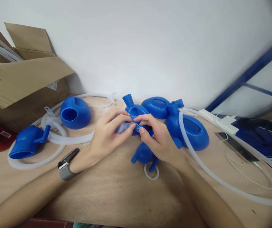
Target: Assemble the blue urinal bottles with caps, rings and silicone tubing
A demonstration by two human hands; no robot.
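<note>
Over the middle of the table, my left hand (109,134) is closed on the end of a translucent plastic tube (75,139). Fingertips of my right hand (157,137) pinch a small blue plastic fitting (137,128), which meets the tube end between both hands; fingers partly hide the joint. Just behind stand several blue handled bottles, like urinal bottles: one (132,107) beyond my fingers, another (155,106) near the wall, a third (197,136) to the right. Below my right hand lie a blue spouted part (143,153) and a white ring (151,178).
At left lie a wide-mouthed blue vessel (85,114), a blue elbow-shaped part (28,141) and coiled tubing (36,165). An open cardboard box (26,79) of tubes stands behind. A phone (237,147), power strip (218,120) and long tube (207,175) occupy the right.
</note>
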